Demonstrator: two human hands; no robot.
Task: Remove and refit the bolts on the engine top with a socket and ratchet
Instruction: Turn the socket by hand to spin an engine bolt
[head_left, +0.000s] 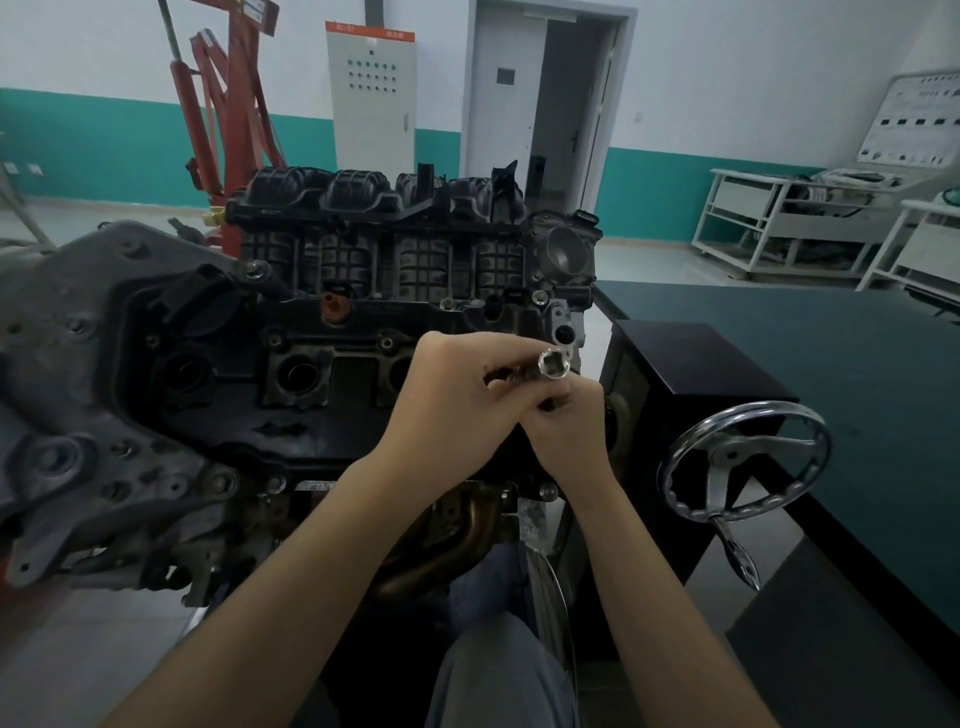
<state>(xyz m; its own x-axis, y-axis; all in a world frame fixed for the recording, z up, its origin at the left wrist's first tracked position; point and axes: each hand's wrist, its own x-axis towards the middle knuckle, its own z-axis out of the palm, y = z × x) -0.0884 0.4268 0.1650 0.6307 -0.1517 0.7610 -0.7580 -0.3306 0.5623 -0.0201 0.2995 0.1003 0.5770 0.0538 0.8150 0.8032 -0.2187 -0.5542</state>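
your two forearms come up from the bottom of the view and meet over the near right part of the engine. your left hand has its fingers curled round the dark shank behind the shiny chrome socket, holding it up above the black valve cover. your right hand is tucked just below and touching, fingers bent in under the tool; what exactly it pinches is hidden, so i can't tell whether it has the ratchet's handle or only steadies the piece.

the socket's open mouth points up and to the right, towards you more than towards the metal, so its long axis lies roughly left to right across your knuckles and not down at any bolt. that is what the next move hangs on, i'd say: the mouth has to tip over and down before it can seat on a head.

just past your hands, small bolt heads sit along the cover's far edge, the closest a little left of and beyond your left hand. further back rises the ribbed black plastic intake manifold, with the round grey metal throttle body at its right end. off to your right stands the chrome spoked handwheel.
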